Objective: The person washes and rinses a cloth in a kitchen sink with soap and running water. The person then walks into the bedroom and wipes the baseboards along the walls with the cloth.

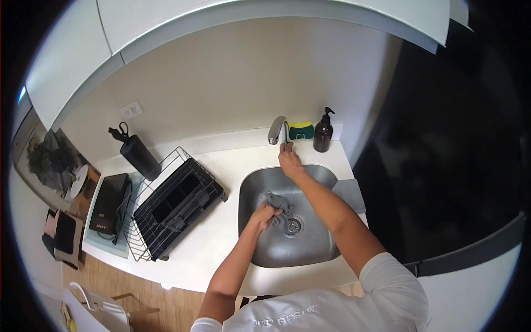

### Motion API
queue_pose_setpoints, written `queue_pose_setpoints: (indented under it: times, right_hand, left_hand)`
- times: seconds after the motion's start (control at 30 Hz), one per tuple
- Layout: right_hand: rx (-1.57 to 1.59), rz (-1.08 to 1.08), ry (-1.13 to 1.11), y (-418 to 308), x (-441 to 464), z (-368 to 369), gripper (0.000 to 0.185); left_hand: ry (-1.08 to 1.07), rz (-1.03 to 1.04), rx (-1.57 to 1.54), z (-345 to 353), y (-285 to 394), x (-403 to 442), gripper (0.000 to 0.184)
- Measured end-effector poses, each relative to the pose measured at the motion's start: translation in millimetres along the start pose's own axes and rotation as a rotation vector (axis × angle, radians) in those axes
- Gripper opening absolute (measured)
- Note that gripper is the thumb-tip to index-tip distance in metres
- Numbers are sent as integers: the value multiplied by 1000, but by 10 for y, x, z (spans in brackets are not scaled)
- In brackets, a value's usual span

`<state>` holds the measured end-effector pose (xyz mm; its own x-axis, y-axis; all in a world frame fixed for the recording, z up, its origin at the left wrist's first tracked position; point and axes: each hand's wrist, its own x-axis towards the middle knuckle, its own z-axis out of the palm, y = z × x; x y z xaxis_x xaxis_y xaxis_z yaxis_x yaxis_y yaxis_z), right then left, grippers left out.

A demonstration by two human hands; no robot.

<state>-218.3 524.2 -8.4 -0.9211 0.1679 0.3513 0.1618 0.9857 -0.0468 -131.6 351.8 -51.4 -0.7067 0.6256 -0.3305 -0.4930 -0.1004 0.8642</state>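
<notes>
My left hand (263, 216) is closed around a bunched grey cloth (279, 203) inside the steel sink (263, 252). Part of the cloth hangs down beside the drain (293, 226). My right hand (289, 159) reaches across the sink to the chrome faucet (276, 130), its fingers closed at the lower part of it. Exactly what those fingers grip there is partly hidden. Behind the faucet stands a green and yellow sponge (301, 131), with a brown pump bottle (323, 134) just to its right.
A black wire dish rack (176, 202) occupies the counter (215, 232) on the left. Behind it stand a black knife holder (139, 156) and a dark appliance (109, 203). A flat grey piece (348, 195) lies at the sink's right edge. White cabinets (182, 22) hang overhead.
</notes>
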Motion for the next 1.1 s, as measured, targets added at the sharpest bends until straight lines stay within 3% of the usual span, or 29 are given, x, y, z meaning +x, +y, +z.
queue_pose_setpoints:
  times: [0.13,0.2,0.23,0.3,0.4,0.43,0.5,0.53,0.6,0.63,0.67,0.7,0.73,0.77,0.8,0.87,0.9,0.93,1.0,1.07,1.1]
  right_hand:
    - [110,5,-20,26,6,-33,35]
    - [163,20,-127,66,-43,-87,33]
    - [227,9,-51,106,-96,-83,30]
    - [289,5,22,135,-224,-161,28]
    - [708,19,334,50,-641,-200,22]
    - [864,16,373,3,-796,-13,19]
    - [986,-14,81,21,-1081,594,25]
    - [990,-4,71,108,-1297,1018,25]
    - [1012,-20,-153,322,-1577,1659,25]
    - [1014,-19,-154,300,-1558,1435,25]
    - [1426,467,-343,275,-1562,999,22]
    - [1791,999,-537,216,-1560,731,20]
    - [1792,1008,-544,84,-1609,804,20]
    - [1766,897,-335,-114,-1665,900,18]
    - [1723,783,-128,-303,-1726,971,17]
    - [969,179,235,-717,-1890,837,14]
    - [879,92,-24,-815,-1826,219,14]
    - [877,96,-23,-770,-1805,349,14]
    - [910,559,45,-549,-1843,818,20]
    - [850,564,63,-429,-1862,1004,22]
    - [828,517,78,-490,-1857,918,22]
  left_hand:
    - [120,83,37,72,-13,470,15]
    - [472,52,686,106,37,627,20]
    - [471,44,685,85,3,676,20]
    - [513,234,1001,33,-53,815,26]
    - [400,338,1157,-144,-162,896,25]
    - [397,328,1156,-163,-177,893,25]
    - [517,420,1114,-175,-203,817,22]
    - [513,406,1117,-210,-212,751,22]
    - [428,235,672,-318,-186,647,23]
    - [396,184,395,-458,-321,681,24]
    - [399,181,395,-476,-357,647,24]
    - [455,-12,-65,-471,-383,600,28]
    - [494,-208,-525,-475,-455,527,32]
    - [420,-381,-581,-820,-1039,801,38]
    - [472,-448,-517,-565,-1049,682,36]
    - [529,-485,-387,-320,-1120,561,32]
    - [559,-493,-299,-214,-1138,504,31]
    - [590,-508,-213,-111,-1054,424,30]
    - [619,-590,-9,43,-863,321,29]
    - [608,-656,117,45,-833,323,31]
    - [601,-570,-59,-142,-1159,464,30]
